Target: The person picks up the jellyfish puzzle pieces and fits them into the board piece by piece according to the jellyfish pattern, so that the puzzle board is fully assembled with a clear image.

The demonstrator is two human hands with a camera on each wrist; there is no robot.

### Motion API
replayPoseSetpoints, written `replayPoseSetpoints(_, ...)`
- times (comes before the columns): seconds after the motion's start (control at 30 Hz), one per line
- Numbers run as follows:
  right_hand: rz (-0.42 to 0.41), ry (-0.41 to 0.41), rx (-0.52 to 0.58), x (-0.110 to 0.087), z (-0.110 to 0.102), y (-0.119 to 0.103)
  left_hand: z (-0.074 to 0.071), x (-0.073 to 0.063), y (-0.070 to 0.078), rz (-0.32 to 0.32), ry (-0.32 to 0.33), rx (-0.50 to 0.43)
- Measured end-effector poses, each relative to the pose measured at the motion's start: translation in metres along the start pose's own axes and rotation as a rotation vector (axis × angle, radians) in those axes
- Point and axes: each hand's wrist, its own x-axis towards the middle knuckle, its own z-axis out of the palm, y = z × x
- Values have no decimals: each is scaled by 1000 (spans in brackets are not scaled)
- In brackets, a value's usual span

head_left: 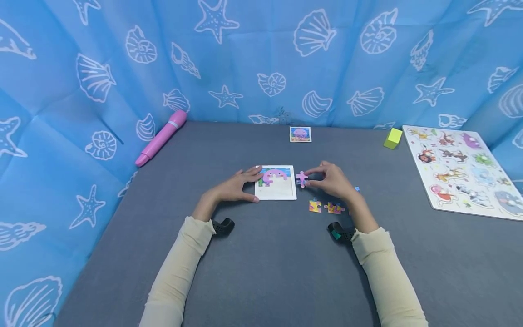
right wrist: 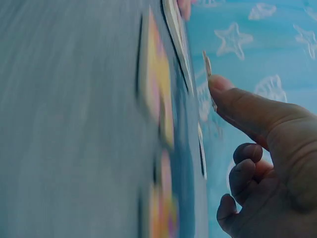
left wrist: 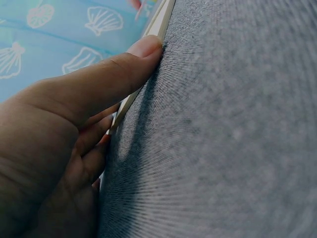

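Observation:
A white square puzzle tray (head_left: 276, 196) lies on the table, with a pink sea creature partly filled in along its upper part. My left hand (head_left: 238, 185) rests at its left side, fingers spread over the upper left corner and thumb (left wrist: 144, 48) against the lower edge. Just right of the tray, my right hand (head_left: 330, 180) pinches a pink and blue jigsaw piece (head_left: 302, 179) between thumb and fingers. The right wrist view shows that piece (right wrist: 209, 74) edge-on, raised above the table. Yellow and pink jigsaw pieces (head_left: 315, 206) lie below my right hand, some partly hidden by the wrist.
A small picture card (head_left: 300, 134) lies at the table's back edge. To the right are a yellow-green block (head_left: 393, 138) and a large animal puzzle board (head_left: 461, 170). A pink marker-shaped stick (head_left: 161, 138) lies at the back left. A blue shell-patterned curtain (head_left: 253, 59) hangs behind.

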Motion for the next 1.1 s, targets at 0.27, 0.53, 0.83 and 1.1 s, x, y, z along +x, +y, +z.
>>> replayPoseSetpoints(0.27, -20, -12, 24, 21, 25, -26, 0, 1, 0, -4, -1, -9)
replayPoseSetpoints(0.53, -52, -49, 13, 33, 43, -37, 0, 1, 1, -21, -14, -15)
replayPoseSetpoints(0.83, -25, -55, -29, 37, 50, -42, -1, 0, 0, -17, -13, -8)
replayPoseSetpoints(1.1, -26, -68, -126, 37, 52, -49, -1, 1, 1, -6, -12, -18)
